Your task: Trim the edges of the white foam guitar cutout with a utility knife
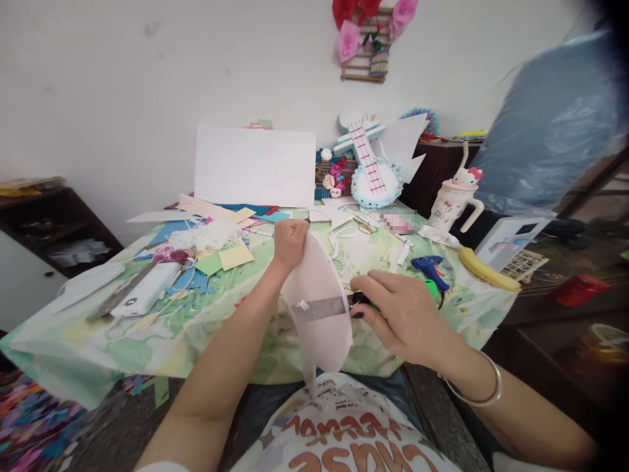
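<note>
My left hand [291, 244] is closed in a fist around the upper edge of a white rounded sheet [322, 341], held upright above the near table edge. Across the sheet's face runs a grey band [319, 309] with a small white scrap on it. To the right, the fingers of my right hand [393, 311] wrap a green-and-black tool [432, 288] that looks like a utility knife. Its black front end points at the sheet's right edge, close to the band. Whether the tip touches the sheet I cannot tell, and my palm covers most of the handle.
On the patterned tablecloth [206, 341] lie paper scraps, a white power strip [145, 288], a blue glue gun [431, 270] and a banana [486, 270]. Behind stand a white board [255, 167], a paper-craft guitar [371, 164] and a cartoon cup [449, 203].
</note>
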